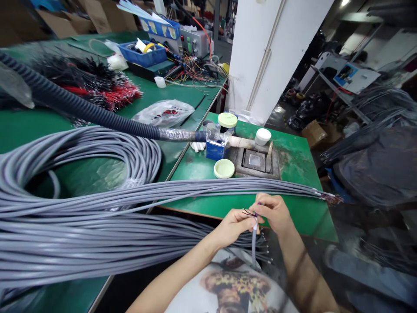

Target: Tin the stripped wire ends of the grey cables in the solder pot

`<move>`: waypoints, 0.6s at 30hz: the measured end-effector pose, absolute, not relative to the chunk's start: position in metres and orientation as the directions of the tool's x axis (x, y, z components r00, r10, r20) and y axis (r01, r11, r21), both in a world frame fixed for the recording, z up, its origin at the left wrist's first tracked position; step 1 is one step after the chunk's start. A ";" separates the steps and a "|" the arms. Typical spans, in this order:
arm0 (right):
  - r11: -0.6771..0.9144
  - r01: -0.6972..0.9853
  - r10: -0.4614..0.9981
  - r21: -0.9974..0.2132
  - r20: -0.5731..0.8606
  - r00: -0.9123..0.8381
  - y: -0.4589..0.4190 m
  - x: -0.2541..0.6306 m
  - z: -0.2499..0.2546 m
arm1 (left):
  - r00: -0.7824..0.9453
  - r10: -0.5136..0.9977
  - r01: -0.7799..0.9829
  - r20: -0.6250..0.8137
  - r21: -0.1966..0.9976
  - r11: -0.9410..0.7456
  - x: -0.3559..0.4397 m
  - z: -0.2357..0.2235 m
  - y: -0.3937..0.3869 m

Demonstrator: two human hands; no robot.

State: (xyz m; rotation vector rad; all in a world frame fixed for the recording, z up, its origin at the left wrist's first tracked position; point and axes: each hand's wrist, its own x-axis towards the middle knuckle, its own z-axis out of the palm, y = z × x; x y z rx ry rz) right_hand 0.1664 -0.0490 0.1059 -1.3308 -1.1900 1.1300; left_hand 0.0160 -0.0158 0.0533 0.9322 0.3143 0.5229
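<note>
My left hand (238, 225) pinches a grey cable (254, 243) close to its stripped end, where a white band sits. Thin coloured wires (250, 213) fan out of that end, dark ones toward the left. My right hand (272, 211) has its thumb and fingers closed on some of these wires, with red and blue tips showing between them. Just beyond my hands, a long bundle of grey cables (228, 186) crosses the green table. A second cable bundle (156, 243) lies at the lower left, its stripped ends beneath my left forearm.
A solder pot (256, 161) stands on the green table (299, 165), near a pale green lid (224, 168), a white cup (263, 136) and a blue box (215, 148). A black corrugated hose (97, 111) stretches above a cable coil (143, 152). Behind rises a white pillar (254, 52).
</note>
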 end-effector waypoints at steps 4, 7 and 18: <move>-0.021 -0.190 0.984 -0.982 -0.054 0.171 -0.044 0.150 0.098 | 0.838 0.545 -0.279 -0.009 0.851 0.444 0.011 0.057 -0.012; 0.002 -0.301 0.975 -0.954 -0.064 0.211 -0.037 0.145 0.095 | 0.797 0.603 -0.282 -0.022 0.870 0.405 0.009 0.060 -0.009; 0.071 0.085 0.959 -0.994 0.092 0.268 -0.044 0.195 0.119 | 0.776 0.628 -0.326 -0.057 0.816 0.478 0.006 0.038 -0.015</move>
